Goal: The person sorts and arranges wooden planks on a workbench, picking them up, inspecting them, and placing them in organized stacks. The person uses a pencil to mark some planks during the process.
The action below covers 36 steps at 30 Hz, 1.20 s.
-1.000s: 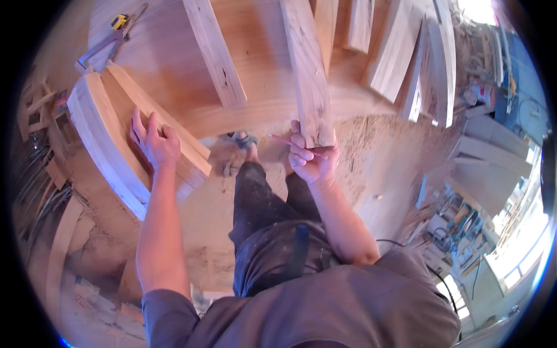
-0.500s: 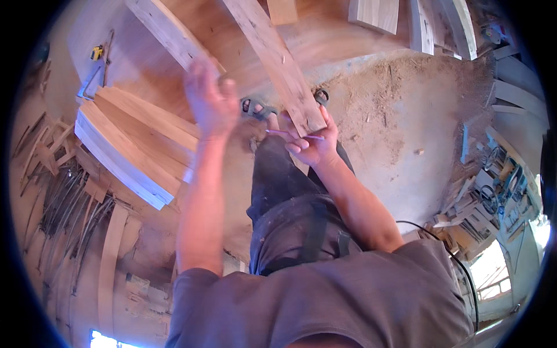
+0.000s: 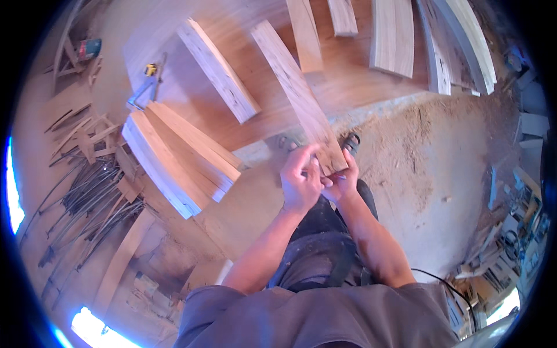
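Note:
A long wooden board [image 3: 296, 95] runs away from me, its near end over my legs. My right hand [image 3: 346, 182] is wrapped round the right side and underside of that end. A thin pinkish stick, like a pencil, shows by its fingers [image 3: 341, 177]. Against the board's left edge, close to the right hand, my left hand [image 3: 301, 182] is closed with curled fingers. What lies in its fingers, if anything, is hidden. Left of the board lies a second wooden plank [image 3: 220, 72] on the brown wooden surface.
Several stacked wooden pieces [image 3: 174, 156] stand at the left, beside a blue tool [image 3: 141, 93] and a yellow tape measure [image 3: 151, 69]. More planks [image 3: 393, 37] lie at the far right. Metal rods [image 3: 93, 194] and scraps fill the left floor; sawdust [image 3: 412, 139] covers the ground at right.
My left hand has come right and nearer, from raised and open above the second plank to closed at the board's near end. My right hand stays on the board. The view has shifted.

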Motion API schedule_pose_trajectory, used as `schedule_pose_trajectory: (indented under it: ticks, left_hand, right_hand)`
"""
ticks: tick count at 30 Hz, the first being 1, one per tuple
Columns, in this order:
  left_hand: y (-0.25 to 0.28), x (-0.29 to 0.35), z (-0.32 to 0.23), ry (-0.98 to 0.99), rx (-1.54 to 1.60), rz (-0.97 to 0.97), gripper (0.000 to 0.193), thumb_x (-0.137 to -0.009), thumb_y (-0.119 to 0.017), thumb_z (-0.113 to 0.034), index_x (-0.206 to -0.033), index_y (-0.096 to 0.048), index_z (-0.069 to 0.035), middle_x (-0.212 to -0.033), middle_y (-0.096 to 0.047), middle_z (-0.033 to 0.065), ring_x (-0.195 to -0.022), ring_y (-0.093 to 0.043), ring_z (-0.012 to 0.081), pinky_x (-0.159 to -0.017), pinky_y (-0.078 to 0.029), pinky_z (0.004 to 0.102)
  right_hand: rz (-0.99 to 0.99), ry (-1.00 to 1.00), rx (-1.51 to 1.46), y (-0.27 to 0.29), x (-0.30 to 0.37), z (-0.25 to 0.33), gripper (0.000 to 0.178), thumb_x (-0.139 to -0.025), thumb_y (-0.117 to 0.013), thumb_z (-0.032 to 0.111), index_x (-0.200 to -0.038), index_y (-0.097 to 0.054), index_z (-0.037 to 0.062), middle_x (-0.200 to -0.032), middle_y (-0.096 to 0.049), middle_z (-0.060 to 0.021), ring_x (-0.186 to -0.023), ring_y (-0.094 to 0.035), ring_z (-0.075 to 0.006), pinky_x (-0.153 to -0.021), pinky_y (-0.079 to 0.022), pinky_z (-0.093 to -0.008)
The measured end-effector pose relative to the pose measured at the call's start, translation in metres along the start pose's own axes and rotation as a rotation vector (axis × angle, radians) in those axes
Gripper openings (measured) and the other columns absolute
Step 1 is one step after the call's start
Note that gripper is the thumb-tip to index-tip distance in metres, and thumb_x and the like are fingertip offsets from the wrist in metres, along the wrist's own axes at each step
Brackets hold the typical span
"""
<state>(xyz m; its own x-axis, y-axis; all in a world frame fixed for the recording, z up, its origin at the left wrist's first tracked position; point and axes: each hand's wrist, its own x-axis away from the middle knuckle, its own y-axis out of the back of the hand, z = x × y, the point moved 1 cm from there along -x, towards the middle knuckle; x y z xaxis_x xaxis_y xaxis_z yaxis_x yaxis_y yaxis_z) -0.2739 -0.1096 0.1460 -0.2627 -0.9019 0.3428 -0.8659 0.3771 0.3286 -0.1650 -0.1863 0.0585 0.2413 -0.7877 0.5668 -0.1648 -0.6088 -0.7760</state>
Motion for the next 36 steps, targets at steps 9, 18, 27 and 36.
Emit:
schedule_pose_trajectory:
  ticks: [9, 18, 27, 36]
  left_hand:
    - [-0.008, -0.127, 0.063, 0.505, 0.678, -0.027, 0.058, -0.092, -0.073, -0.021, -0.142, -0.054, 0.002, -0.127, -0.066, 0.0117, -0.109, -0.066, 0.0223, -0.095, -0.052, 0.0375]
    - [-0.025, -0.092, 0.043, 0.539, 0.866, -0.129, 0.082, -0.081, -0.080, 0.000, -0.152, -0.039, 0.005, -0.129, -0.064, 0.0170, -0.104, -0.069, 0.0262, -0.088, -0.059, 0.0369]
    - [0.005, -0.031, -0.045, 0.300, 0.740, -0.005, 0.065, -0.082, -0.082, 0.000, -0.141, -0.055, -0.005, -0.126, -0.065, 0.0075, -0.118, -0.063, 0.0242, -0.109, -0.049, 0.0449]
    - [0.030, 0.019, -0.102, 0.120, 0.696, -0.139, 0.066, -0.080, -0.087, -0.004, -0.139, -0.056, -0.006, -0.121, -0.067, 0.0059, -0.109, -0.065, 0.0204, -0.096, -0.054, 0.0390]
  right_hand:
    - [-0.039, -0.054, 0.022, 0.016, 0.035, 0.007, 0.081, -0.096, -0.048, 0.068, -0.131, -0.060, -0.0035, -0.078, -0.065, -0.0153, -0.044, -0.045, -0.0189, -0.049, -0.042, -0.0379]
    - [-0.067, -0.081, 0.070, 0.029, 0.087, 0.032, 0.082, -0.099, -0.042, 0.069, -0.137, -0.056, -0.0018, -0.084, -0.062, -0.0118, -0.046, -0.047, -0.0190, -0.049, -0.043, -0.0383]
    - [-0.035, -0.221, 0.132, 0.025, 0.111, 0.064, 0.066, -0.098, -0.044, 0.068, -0.118, -0.066, 0.0085, -0.068, -0.057, -0.0131, -0.044, -0.047, -0.0219, -0.047, -0.038, -0.0404]
    - [0.069, -0.319, 0.303, -0.028, 0.128, 0.079, 0.065, -0.100, -0.046, 0.068, -0.119, -0.065, 0.0087, -0.068, -0.061, -0.0092, -0.044, -0.050, -0.0197, -0.045, -0.039, -0.0381]
